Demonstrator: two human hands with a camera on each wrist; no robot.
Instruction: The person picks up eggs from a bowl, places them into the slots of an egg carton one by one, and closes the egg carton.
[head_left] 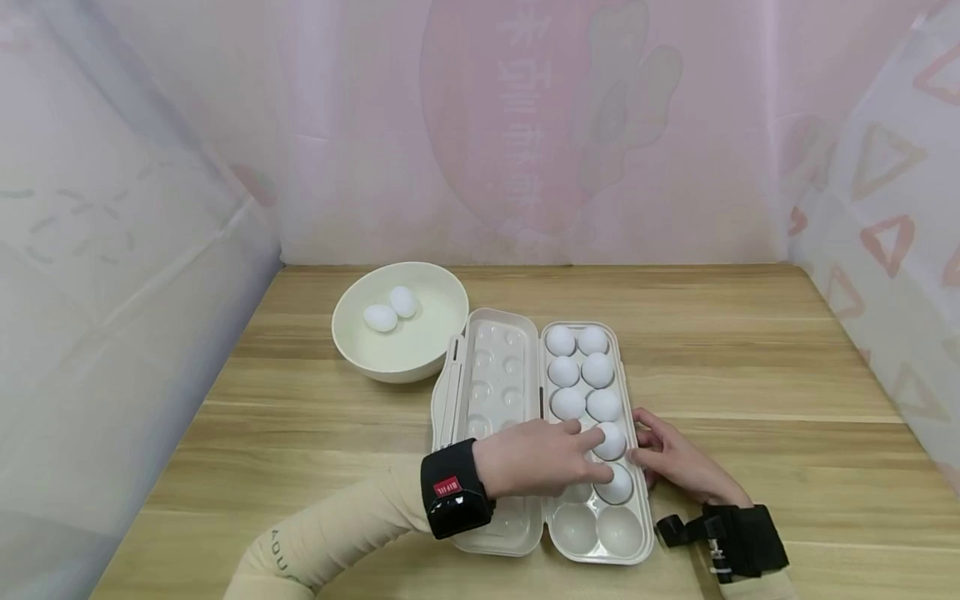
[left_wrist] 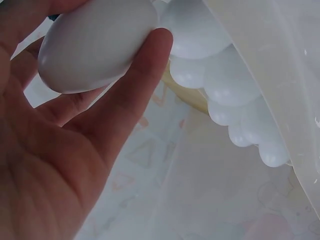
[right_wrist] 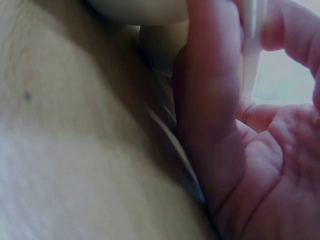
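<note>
An open cream egg carton [head_left: 637, 533] lies on the wooden table, lid [head_left: 491, 367] flat to the left, several white eggs [head_left: 597, 370] in the tray's far cells. My left hand [head_left: 596, 457] reaches over the tray's near half. In the left wrist view its fingers and thumb hold a white egg [left_wrist: 95, 42] beside the row of seated eggs [left_wrist: 227, 82]. My right hand [head_left: 660, 454] is at the tray's right rim; in the right wrist view its fingers [right_wrist: 210, 100] pinch the thin plastic edge [right_wrist: 250, 45]. The two nearest cells [head_left: 597, 529] show no eggs.
A cream bowl [head_left: 397, 367] with two white eggs [head_left: 390, 310] stands left of the carton's far end. Bare table [head_left: 750, 358] lies to the right and in front. Pale curtain walls [head_left: 135, 250] close in the left, back and right sides.
</note>
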